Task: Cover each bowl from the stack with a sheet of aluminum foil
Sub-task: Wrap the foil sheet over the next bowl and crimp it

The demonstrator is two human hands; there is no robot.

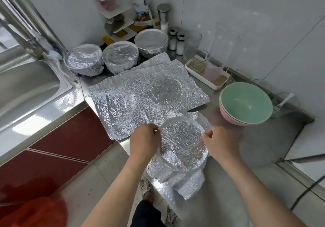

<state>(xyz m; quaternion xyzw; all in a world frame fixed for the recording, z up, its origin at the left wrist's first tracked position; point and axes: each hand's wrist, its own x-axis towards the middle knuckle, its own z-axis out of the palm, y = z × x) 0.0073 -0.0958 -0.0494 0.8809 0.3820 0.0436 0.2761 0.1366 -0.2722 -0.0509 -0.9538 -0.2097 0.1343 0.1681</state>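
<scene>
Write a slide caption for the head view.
Left hand and right hand work foil around a bowl; three covered bowls behind, stacked bowls at right.

White panelled walls (246, 7) meet in a corner above a stainless steel counter (255, 147). A steel sink (26, 86) sits at the left below a metal window frame (26, 15). Glossy red cabinet doors (70, 138) stand over a grey tiled floor (84, 188)
</scene>
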